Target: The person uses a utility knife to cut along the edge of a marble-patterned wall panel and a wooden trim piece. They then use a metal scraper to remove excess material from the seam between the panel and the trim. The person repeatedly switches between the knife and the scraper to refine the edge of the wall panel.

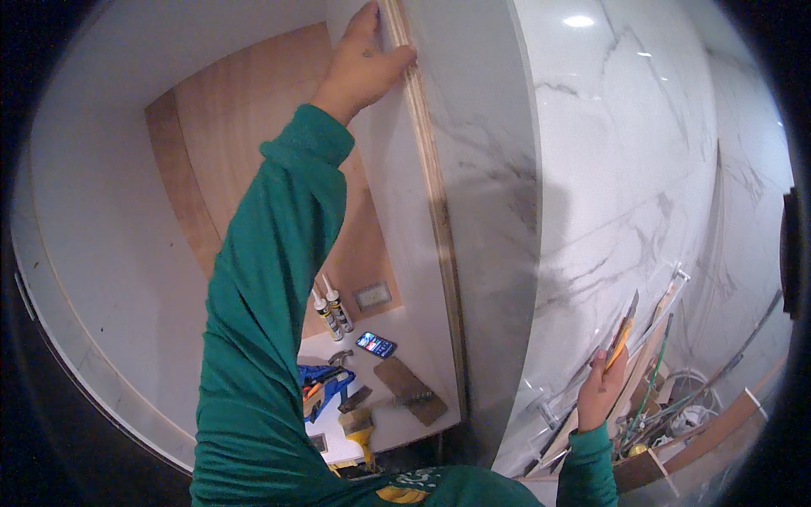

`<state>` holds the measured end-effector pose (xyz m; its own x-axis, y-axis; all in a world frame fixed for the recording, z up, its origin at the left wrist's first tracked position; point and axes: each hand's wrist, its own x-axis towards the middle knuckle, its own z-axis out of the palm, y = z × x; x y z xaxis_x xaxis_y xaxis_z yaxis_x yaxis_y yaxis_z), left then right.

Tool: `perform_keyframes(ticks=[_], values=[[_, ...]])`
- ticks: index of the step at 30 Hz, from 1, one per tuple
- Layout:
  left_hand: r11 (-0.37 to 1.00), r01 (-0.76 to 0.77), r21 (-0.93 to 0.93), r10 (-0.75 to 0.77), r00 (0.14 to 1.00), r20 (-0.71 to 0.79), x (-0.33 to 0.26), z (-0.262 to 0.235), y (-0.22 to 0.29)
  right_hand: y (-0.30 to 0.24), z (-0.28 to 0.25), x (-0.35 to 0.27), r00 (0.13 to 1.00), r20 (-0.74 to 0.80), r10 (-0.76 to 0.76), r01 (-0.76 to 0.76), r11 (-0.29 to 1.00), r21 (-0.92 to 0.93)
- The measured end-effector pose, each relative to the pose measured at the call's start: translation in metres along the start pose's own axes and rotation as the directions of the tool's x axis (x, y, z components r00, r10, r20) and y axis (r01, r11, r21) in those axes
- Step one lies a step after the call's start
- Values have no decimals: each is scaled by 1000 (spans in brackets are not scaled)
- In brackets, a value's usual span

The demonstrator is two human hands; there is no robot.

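Note:
High up, my left hand (pixel 363 63) grips the front edge of an upright plywood panel (pixel 432 182), its thumb lying across the layered edge. Low at the right, my right hand (pixel 599 389) is closed around a yellow utility knife (pixel 621 340), whose blade points up. That hand is beside a white marble-patterned wall (pixel 621 169). A grey marbled face (pixel 481 169) adjoins the plywood edge. Both forearms wear green sleeves, and the left one hides part of the cabinet.
On the white shelf (pixel 389 433) lie two sealant cartridges (pixel 332 314), a phone (pixel 376 344), a hammer (pixel 340 357), a blue tool pouch (pixel 325 390), a flat brown piece (pixel 410 390) and a yellow-handled tool (pixel 361 431). A bucket (pixel 693 393) and long strips stand at the lower right.

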<state>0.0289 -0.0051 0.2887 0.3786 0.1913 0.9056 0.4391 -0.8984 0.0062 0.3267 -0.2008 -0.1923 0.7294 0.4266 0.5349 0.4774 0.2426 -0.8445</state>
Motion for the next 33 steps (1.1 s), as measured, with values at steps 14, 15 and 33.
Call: perform_keyframes(ticks=[14,15,33], values=[[975,-163,148,191,961,-200,-9,7,-20,12,4,1,992,-42,-118,118,993,14],[917,-296,269,350,919,-182,-13,4,-13,16,4,2,992,-41,-118,119,993,11],[263,-739,621,603,628,492,-7,-57,9,0,2,0,999,-22,-25,27,995,101]])
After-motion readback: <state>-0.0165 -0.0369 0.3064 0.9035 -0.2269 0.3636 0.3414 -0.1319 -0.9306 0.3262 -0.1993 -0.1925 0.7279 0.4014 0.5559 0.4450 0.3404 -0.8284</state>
